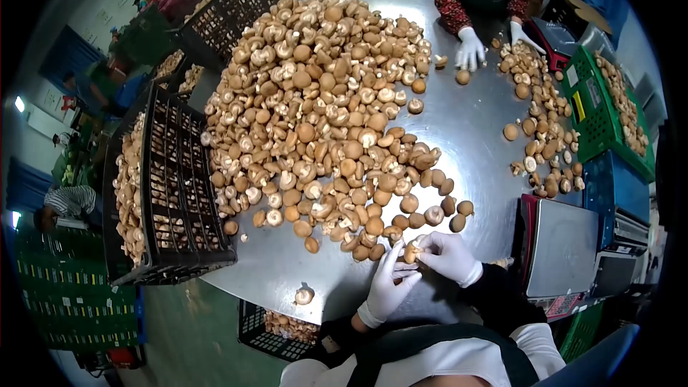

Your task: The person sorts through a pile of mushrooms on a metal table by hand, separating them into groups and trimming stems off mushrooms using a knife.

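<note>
Both hands gloved, low at near table edge. Right hand (453,258) comes in from the right, wrist bent, thumb and fingers pinching one mushroom (411,253). Left hand (385,288) angles up beside it, fingers partly curled; can't tell if they grip. Mushroom sits between the hands, above the metal table (473,118). Big mushroom pile (308,107) directly beyond, crowding the fingertips. Black crate (172,272) left; flat-topped device (562,247) right; co-worker's gloved hand (469,49) across.
</note>
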The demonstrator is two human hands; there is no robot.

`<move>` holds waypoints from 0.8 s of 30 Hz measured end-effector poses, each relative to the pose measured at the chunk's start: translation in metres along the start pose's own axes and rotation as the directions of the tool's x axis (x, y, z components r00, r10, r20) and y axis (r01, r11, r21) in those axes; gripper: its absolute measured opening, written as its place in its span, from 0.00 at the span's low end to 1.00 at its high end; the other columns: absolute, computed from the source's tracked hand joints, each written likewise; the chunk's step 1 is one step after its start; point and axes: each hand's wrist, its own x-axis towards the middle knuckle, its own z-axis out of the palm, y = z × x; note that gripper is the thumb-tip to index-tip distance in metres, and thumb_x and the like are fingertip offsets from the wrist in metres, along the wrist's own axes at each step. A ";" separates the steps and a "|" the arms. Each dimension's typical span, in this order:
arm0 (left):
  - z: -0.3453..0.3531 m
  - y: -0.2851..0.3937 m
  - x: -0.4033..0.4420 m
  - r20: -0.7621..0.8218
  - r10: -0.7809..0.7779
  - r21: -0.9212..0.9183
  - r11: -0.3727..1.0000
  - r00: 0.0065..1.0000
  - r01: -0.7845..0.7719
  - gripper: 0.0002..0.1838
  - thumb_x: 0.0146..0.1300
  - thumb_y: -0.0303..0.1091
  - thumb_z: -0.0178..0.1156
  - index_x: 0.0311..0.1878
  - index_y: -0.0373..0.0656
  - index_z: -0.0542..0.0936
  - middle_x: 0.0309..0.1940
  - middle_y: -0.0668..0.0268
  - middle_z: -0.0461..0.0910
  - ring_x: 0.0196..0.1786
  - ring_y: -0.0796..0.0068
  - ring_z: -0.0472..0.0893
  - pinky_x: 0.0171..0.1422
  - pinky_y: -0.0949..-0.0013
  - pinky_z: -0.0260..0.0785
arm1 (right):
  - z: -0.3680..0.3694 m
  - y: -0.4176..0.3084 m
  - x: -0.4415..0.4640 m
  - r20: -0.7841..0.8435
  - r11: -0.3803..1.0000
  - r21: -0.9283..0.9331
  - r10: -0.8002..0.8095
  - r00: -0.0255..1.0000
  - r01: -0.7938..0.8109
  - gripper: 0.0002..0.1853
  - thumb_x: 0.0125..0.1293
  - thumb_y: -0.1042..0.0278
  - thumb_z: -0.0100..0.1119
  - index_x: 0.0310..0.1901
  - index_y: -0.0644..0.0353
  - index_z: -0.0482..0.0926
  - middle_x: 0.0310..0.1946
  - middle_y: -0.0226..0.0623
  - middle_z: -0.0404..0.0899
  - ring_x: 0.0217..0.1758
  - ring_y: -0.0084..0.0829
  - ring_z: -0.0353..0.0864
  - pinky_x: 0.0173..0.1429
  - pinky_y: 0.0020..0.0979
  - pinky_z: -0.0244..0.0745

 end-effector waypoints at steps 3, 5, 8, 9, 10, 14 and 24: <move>-0.011 -0.008 -0.003 0.093 0.061 0.137 0.988 0.994 -0.074 0.34 0.63 0.18 0.62 0.71 0.31 0.59 0.61 0.58 0.68 0.57 0.70 0.78 0.58 0.72 0.75 | 0.005 0.008 -0.022 -0.021 0.999 -0.041 -0.033 0.999 0.032 0.07 0.59 0.73 0.69 0.35 0.66 0.82 0.21 0.33 0.81 0.26 0.17 0.78 0.33 0.23 0.75; -0.012 -0.007 -0.009 0.172 -0.018 0.039 0.999 0.985 0.012 0.32 0.64 0.18 0.59 0.71 0.31 0.60 0.62 0.58 0.68 0.58 0.69 0.78 0.60 0.71 0.74 | 0.012 0.009 -0.035 -0.003 0.999 0.047 0.007 1.000 -0.006 0.05 0.62 0.75 0.65 0.37 0.67 0.80 0.25 0.35 0.83 0.28 0.20 0.81 0.35 0.24 0.77; -0.013 0.001 -0.016 0.301 -0.102 -0.137 0.979 0.948 0.149 0.29 0.67 0.17 0.54 0.71 0.32 0.60 0.63 0.57 0.68 0.60 0.67 0.77 0.65 0.69 0.70 | 0.015 0.024 -0.044 0.035 0.875 0.419 0.251 0.967 -0.243 0.05 0.66 0.77 0.61 0.41 0.67 0.77 0.31 0.40 0.85 0.32 0.24 0.84 0.37 0.26 0.79; -0.015 0.003 -0.019 0.347 -0.116 -0.218 0.955 0.931 0.201 0.28 0.68 0.17 0.52 0.71 0.32 0.60 0.64 0.56 0.67 0.61 0.66 0.76 0.67 0.67 0.68 | 0.011 0.023 -0.045 0.056 0.794 0.538 0.303 0.951 -0.284 0.07 0.69 0.76 0.57 0.46 0.67 0.74 0.34 0.43 0.84 0.34 0.28 0.84 0.41 0.29 0.80; -0.018 0.004 -0.022 0.358 -0.169 -0.188 0.950 0.918 0.248 0.27 0.69 0.16 0.49 0.71 0.31 0.59 0.64 0.54 0.67 0.64 0.64 0.75 0.69 0.65 0.65 | 0.010 0.029 -0.043 -0.009 0.750 0.632 0.257 0.966 -0.193 0.08 0.70 0.75 0.56 0.48 0.67 0.73 0.34 0.43 0.84 0.34 0.29 0.84 0.42 0.30 0.80; -0.016 -0.009 -0.037 0.244 -0.144 -0.260 0.943 0.959 0.208 0.27 0.68 0.16 0.49 0.70 0.32 0.58 0.60 0.54 0.72 0.62 0.63 0.76 0.70 0.63 0.64 | 0.003 0.038 -0.031 -0.247 0.551 0.832 0.259 0.934 0.068 0.11 0.72 0.71 0.54 0.51 0.66 0.73 0.36 0.41 0.82 0.39 0.30 0.83 0.48 0.30 0.77; -0.021 -0.025 -0.080 0.186 -0.189 -0.218 0.949 0.964 0.228 0.29 0.66 0.23 0.56 0.69 0.32 0.62 0.61 0.58 0.70 0.67 0.69 0.69 0.71 0.68 0.63 | 0.029 -0.028 -0.069 0.228 0.906 -0.422 0.085 0.970 0.020 0.08 0.63 0.63 0.62 0.38 0.57 0.84 0.26 0.43 0.82 0.30 0.41 0.83 0.40 0.33 0.79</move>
